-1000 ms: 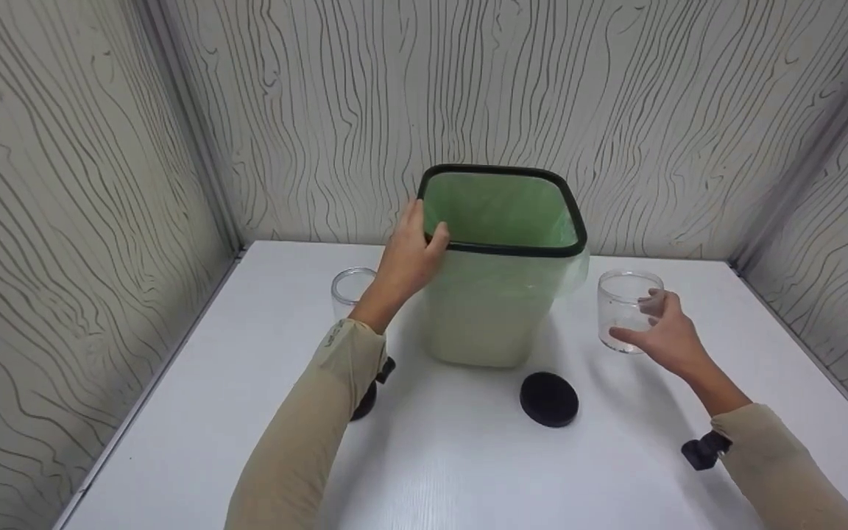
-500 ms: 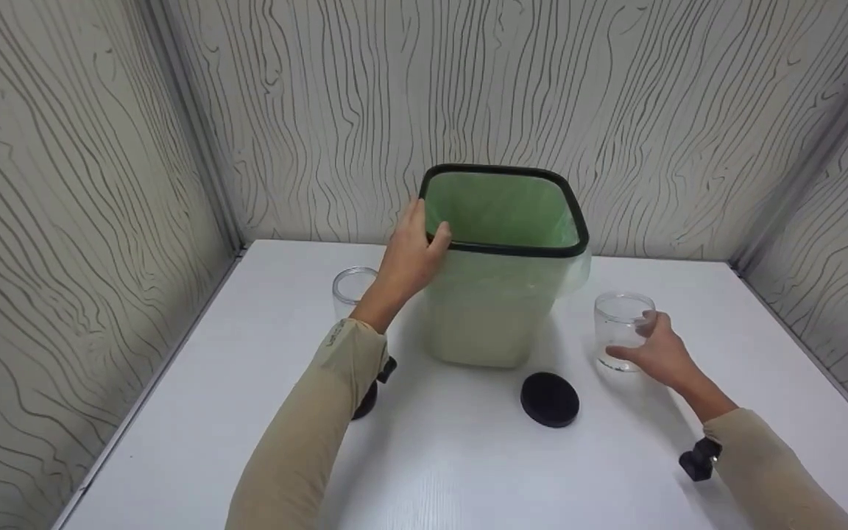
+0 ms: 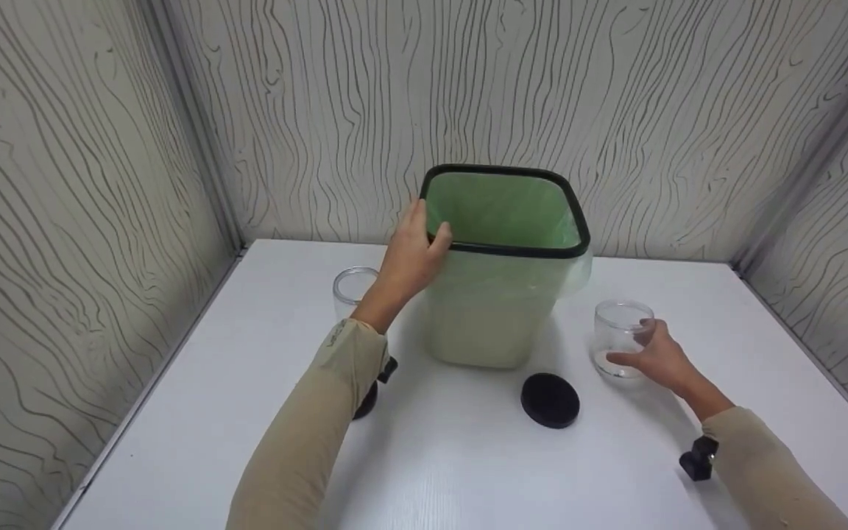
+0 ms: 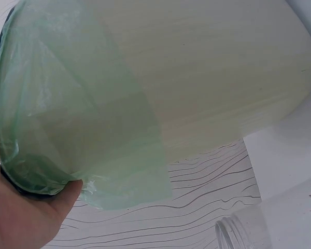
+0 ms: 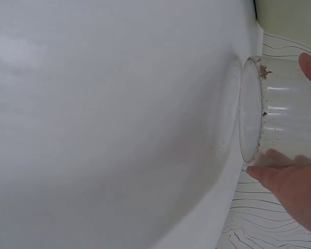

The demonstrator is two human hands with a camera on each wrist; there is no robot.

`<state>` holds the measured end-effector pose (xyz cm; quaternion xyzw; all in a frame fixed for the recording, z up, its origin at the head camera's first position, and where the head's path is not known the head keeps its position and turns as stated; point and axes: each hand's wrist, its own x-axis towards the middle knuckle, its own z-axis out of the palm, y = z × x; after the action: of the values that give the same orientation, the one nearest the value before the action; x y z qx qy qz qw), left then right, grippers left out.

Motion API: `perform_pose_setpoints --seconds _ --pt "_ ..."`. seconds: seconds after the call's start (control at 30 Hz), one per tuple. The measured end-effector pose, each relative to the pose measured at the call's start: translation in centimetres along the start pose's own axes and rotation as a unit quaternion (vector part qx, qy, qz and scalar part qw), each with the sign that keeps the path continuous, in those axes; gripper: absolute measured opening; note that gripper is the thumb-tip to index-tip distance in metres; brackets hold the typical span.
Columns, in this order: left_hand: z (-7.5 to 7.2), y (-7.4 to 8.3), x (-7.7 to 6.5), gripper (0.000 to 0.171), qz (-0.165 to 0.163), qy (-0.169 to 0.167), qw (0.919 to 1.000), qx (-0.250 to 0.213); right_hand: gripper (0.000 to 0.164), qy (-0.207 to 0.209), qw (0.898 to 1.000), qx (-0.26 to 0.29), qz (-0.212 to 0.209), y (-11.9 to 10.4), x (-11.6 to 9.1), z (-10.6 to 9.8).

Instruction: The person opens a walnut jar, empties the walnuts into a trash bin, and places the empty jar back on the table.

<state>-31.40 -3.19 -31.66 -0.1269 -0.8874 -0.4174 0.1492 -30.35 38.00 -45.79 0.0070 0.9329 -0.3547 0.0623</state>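
Observation:
My left hand (image 3: 413, 254) holds the black rim (image 3: 516, 252) of a pale waste bin (image 3: 483, 331) at its left front corner. Thumb and fingers lie on either side of that rim, over the green bin liner (image 4: 72, 104). To the right of the bin, my right hand (image 3: 656, 359) grips a clear plastic jar (image 3: 619, 324), lidless and upright. Brown crumbs cling inside near its bottom in the right wrist view. The jar's base is at or just above the table. A second clear jar (image 3: 354, 285) stands left of the bin, partly hidden by my left forearm.
A round black lid (image 3: 550, 400) lies on the white table (image 3: 468, 471) in front of the bin. Another dark lid (image 3: 366, 403) shows partly from behind my left sleeve. Wood-patterned walls (image 3: 365, 110) enclose the table at the back and sides.
The right hand has brought its jar down and toward me, to the table. The left hand has stayed on the bin's rim, and the bin has hardly moved.

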Motion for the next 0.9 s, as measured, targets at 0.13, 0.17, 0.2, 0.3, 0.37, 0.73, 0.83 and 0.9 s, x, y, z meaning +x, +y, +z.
perform_pose_setpoints --seconds 0.13,0.17,0.2,0.3,0.37,0.73,0.83,0.9 --pt "0.0 0.0 0.0 0.069 -0.003 -0.001 1.0000 0.002 0.112 -0.002 1.000 -0.003 0.005 0.1 0.0 0.0" --pt "0.0 0.0 0.0 0.069 -0.004 -0.002 1.0000 0.002 0.112 -0.003 1.000 -0.004 0.008 0.1 0.0 0.0" --pt "0.0 -0.1 0.0 0.069 -0.005 -0.002 1.0000 0.003 0.113 -0.003 1.000 -0.007 0.011 0.1 0.0 0.0" --pt "-0.1 -0.2 0.0 0.069 -0.005 0.000 1.0000 0.001 0.113 -0.005 1.000 -0.014 0.017 0.2 0.0 0.0" --pt "-0.1 -0.2 0.0 0.069 -0.002 0.001 1.0000 0.000 0.112 -0.006 1.000 -0.019 0.017 0.3 0.1 -0.1" --pt "0.0 -0.2 0.0 0.069 -0.001 0.001 1.0000 -0.007 0.110 0.007 0.999 -0.038 0.001 1.1 0.7 -0.3" --pt "0.0 -0.2 0.1 0.069 -0.004 0.003 0.9999 -0.009 0.111 0.004 0.999 -0.037 -0.006 1.3 0.8 -0.3" --pt "0.0 -0.2 0.1 0.069 -0.005 0.003 0.9999 -0.009 0.112 0.002 0.999 -0.039 -0.007 1.3 0.8 -0.3"
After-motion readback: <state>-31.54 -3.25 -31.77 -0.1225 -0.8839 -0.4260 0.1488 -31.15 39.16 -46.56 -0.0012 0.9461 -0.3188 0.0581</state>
